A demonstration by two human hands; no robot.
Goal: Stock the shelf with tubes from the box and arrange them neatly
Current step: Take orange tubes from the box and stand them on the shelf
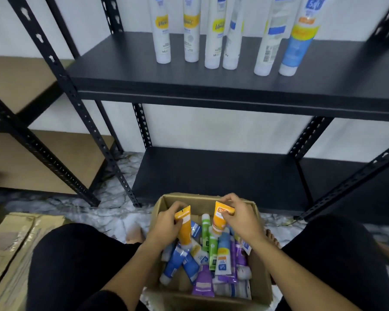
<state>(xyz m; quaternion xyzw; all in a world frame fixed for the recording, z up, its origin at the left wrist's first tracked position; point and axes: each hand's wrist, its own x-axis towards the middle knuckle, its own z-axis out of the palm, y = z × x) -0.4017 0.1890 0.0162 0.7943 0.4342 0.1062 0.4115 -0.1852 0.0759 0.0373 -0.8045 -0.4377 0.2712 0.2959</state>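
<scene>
An open cardboard box [160, 205] stands on the floor between my knees, holding several tubes in blue, green, purple and white. My left hand [166, 223] grips an orange tube [184, 227] over the box's left side. My right hand [240, 216] pinches the crimped end of a second orange tube [220, 218] over the box's middle. Both tubes hang cap down, just above the pile. On the black shelf [121, 70] above, several white tubes [163, 30] stand upright in a row, with a blue and yellow tube [298, 41] at the right end.
A lower black shelf board [211, 176] lies just behind the box. Black slotted uprights [142, 131] frame the rack. Flattened cardboard boxes [11, 250] lie on the marble floor at the left. A second rack with brown boards [20, 86] stands at far left.
</scene>
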